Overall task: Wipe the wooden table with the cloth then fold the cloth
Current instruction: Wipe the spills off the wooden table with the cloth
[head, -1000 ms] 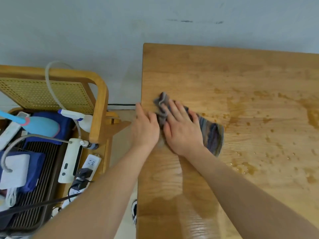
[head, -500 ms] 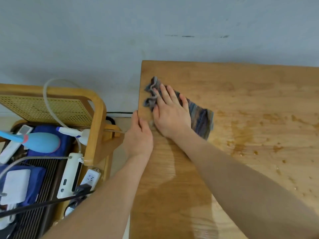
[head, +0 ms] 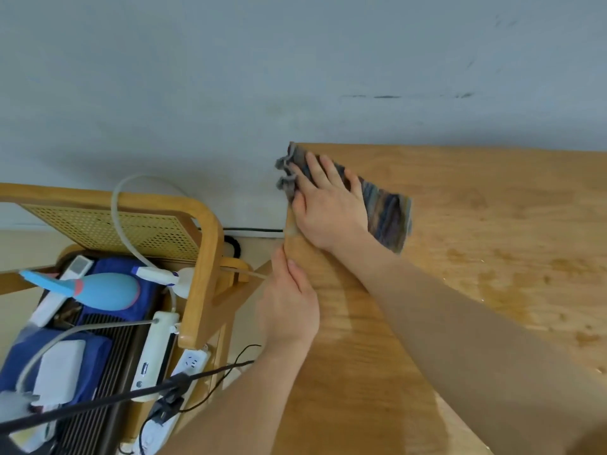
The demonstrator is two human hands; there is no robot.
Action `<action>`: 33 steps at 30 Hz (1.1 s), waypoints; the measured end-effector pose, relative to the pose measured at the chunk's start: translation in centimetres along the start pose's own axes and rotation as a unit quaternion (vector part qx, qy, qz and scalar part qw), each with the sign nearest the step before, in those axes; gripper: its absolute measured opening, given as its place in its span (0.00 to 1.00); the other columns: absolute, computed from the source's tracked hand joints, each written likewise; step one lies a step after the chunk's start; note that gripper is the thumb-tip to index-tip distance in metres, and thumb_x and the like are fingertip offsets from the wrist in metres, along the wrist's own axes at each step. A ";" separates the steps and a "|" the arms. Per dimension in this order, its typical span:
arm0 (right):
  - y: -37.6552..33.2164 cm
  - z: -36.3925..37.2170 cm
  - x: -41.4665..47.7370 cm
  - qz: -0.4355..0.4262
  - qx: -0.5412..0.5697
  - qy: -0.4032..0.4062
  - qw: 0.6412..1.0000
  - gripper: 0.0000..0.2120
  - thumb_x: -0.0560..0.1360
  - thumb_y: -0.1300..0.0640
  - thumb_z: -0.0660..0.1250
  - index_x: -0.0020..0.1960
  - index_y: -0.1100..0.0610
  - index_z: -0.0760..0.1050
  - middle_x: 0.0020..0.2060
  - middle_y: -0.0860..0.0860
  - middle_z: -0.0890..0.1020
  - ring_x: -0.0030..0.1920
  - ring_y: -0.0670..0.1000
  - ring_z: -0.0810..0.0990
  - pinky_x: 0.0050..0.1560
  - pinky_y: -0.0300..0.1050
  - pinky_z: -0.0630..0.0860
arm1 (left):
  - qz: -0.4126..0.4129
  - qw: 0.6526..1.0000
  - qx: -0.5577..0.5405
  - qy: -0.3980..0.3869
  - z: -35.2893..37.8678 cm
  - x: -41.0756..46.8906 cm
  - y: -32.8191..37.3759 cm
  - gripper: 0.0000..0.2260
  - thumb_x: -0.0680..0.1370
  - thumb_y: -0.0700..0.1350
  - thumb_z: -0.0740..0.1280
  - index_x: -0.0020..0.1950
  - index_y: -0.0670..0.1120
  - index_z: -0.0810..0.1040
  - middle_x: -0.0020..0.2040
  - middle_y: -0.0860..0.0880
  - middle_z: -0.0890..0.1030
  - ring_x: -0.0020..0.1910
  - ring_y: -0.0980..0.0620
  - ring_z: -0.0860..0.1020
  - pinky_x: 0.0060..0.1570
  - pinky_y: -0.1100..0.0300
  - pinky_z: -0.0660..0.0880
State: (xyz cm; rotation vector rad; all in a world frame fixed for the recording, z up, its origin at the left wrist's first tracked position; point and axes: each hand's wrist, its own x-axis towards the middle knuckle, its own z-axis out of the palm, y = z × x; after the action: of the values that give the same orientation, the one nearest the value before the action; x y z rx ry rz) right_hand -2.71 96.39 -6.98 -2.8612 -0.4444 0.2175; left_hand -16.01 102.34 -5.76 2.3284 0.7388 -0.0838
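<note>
Head view: looking down on the desk's left edge, both bare forearms reaching away from the wearer.
Left hand [head: 290, 302]: nearest; it lies on the left edge of the desk [head: 476, 257], fingers [head: 285, 269] pressed together and pointing far, holding nothing, apart from the cloth.
Damp band: a darker wiped strip runs along the near left of the desk, by my reading already covered.
Right hand [head: 328, 205]: farther in, palm down on the cloth, fingers [head: 330, 174] slightly spread and flat, pressing rather than pinching.
Cloth [head: 387, 213]: grey-blue, striped, at the far left corner of the desk; its bunched end hangs just over the left edge, its long axis runs from that corner toward the near right.
Stains: brownish spots lie right of the cloth, well apart from both hands.
Key relation: the unwiped patches lie to the right of the pressing hand, so the next stroke probably goes rightward; the right hand is the one on the cloth.
Folding: not yet begun.
</note>
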 end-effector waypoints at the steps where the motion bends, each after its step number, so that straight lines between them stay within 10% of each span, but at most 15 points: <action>1: -0.5 0.0 1.4 0.009 0.004 0.004 1.000 0.25 0.81 0.46 0.46 0.77 0.44 0.56 0.79 0.49 0.53 0.78 0.51 0.48 0.75 0.59 0.46 | 0.001 1.000 0.004 0.001 0.1 0.0 -0.1 0.18 0.83 0.49 0.48 0.72 0.51 0.63 0.46 0.49 0.80 0.36 0.50 0.75 0.33 0.58 0.64; 13: 7.3 -1.8 -0.2 0.187 0.012 0.054 0.981 0.27 0.81 0.44 0.44 0.79 0.47 0.52 0.79 0.49 0.50 0.78 0.50 0.45 0.76 0.60 0.45 | -0.011 1.000 0.017 -0.009 0.1 -0.1 -0.2 0.16 0.83 0.50 0.47 0.68 0.50 0.64 0.41 0.51 0.75 0.34 0.52 0.69 0.31 0.57 0.60; 20: 0.1 0.8 -10.9 -0.018 -0.011 -0.010 1.000 0.25 0.81 0.44 0.43 0.78 0.42 0.52 0.79 0.47 0.53 0.78 0.49 0.48 0.75 0.58 0.48 | 0.000 1.000 -0.019 -0.002 -0.2 -0.5 -0.4 0.15 0.83 0.50 0.48 0.67 0.51 0.66 0.49 0.45 0.81 0.42 0.42 0.78 0.36 0.56 0.62; 28: 10.0 -2.3 -2.2 0.195 -0.011 0.070 0.978 0.27 0.80 0.44 0.45 0.78 0.46 0.54 0.79 0.49 0.53 0.78 0.50 0.49 0.75 0.60 0.49 | 0.009 1.000 -0.002 -0.003 0.3 0.0 -0.8 0.17 0.83 0.50 0.46 0.66 0.47 0.66 0.39 0.50 0.77 0.30 0.54 0.70 0.27 0.60 0.60; 33: 1.7 0.6 -12.4 0.002 -0.007 0.007 1.000 0.25 0.81 0.45 0.47 0.78 0.42 0.53 0.79 0.47 0.52 0.79 0.50 0.48 0.75 0.59 0.47 | -0.002 1.000 0.011 0.008 0.3 -0.3 -0.6 0.15 0.83 0.50 0.47 0.65 0.49 0.66 0.43 0.45 0.80 0.36 0.43 0.75 0.31 0.56 0.61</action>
State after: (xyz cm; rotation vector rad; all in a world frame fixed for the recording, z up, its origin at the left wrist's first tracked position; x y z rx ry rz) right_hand -14.01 91.08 -6.61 -2.8766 -0.4389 0.1967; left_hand -16.54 102.36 -6.26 2.3515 0.7536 -0.0743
